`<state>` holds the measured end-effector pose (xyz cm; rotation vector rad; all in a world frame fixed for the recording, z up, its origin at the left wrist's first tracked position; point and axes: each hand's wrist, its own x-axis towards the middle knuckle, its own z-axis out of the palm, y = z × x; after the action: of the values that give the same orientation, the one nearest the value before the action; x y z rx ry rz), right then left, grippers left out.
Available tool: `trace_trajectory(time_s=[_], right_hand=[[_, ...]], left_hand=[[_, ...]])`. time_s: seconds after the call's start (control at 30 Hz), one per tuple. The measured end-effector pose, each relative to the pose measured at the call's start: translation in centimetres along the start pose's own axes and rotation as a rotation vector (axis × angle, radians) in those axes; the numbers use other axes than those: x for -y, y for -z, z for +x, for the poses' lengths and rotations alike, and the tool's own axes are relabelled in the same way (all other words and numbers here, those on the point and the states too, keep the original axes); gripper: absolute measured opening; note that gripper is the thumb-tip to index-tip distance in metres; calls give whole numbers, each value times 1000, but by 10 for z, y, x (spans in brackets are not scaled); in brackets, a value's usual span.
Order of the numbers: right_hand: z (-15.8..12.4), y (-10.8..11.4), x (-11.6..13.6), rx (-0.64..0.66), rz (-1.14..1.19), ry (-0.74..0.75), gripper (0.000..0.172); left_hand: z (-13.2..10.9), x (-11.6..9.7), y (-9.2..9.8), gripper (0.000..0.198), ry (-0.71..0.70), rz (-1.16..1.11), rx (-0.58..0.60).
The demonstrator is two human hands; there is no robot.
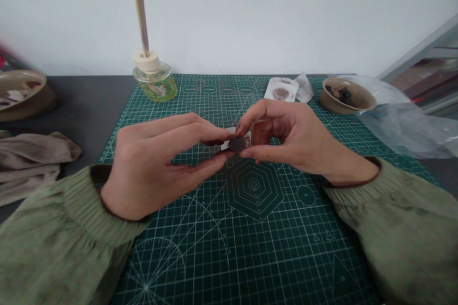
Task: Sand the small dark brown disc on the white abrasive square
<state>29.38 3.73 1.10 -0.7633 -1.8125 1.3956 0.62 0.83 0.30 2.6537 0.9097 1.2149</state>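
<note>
Between my two hands is a small dark round disc (pixel 237 144), pinched at its edges over the middle of the green cutting mat (pixel 265 257). My left hand (pixel 161 162) comes from the left, its thumb below and fingers above the disc's left side. My right hand (pixel 286 133) grips the right side between thumb and index finger, its other fingers curled behind. A small white paper piece (pixel 224 145) with brown smudges shows just behind the disc. What the disc is made of I cannot tell. The fingertips look stained brown.
A glass diffuser bottle (pixel 155 81) with sticks stands at the back left. White paper with a brown round stain (pixel 281 89), a bowl of dark pieces (pixel 347 97) and clear plastic (pixel 404 124) lie back right. Another bowl (pixel 28 100) and a brown cloth (pixel 36 162) are left.
</note>
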Motion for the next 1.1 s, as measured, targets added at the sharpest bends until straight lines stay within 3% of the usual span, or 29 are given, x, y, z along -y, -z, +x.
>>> trace_trajectory(time_s=[0.07, 0.2, 0.37, 0.6, 0.7, 0.83, 0.97, 1.1], right_hand=[[-1, 0, 0, -58, -78, 24, 34], [-3, 5, -4, -149, -370, 95, 26], [0, 15, -13, -29, -784, 221, 10], [1, 17, -19, 9, -847, 195, 14], [0, 12, -15, -26, -761, 185, 15], [0, 2, -6, -109, -356, 40, 26], [3, -6, -2, -62, 16, -61, 40], [5, -7, -5, -8, 164, -98, 49]], left_hand=[[1, 2, 0, 12, 42, 11, 41], [-1, 14, -5, 28, 48, 49, 139], [-9, 28, -13, 34, 37, 58, 270], [-11, 34, -18, 30, 33, 40, 292], [-9, 31, -16, 31, 59, 11, 273], [-4, 22, -12, 30, 115, -20, 175], [0, 11, -8, 13, 99, -42, 74], [3, 2, -7, 4, 100, -43, 31]])
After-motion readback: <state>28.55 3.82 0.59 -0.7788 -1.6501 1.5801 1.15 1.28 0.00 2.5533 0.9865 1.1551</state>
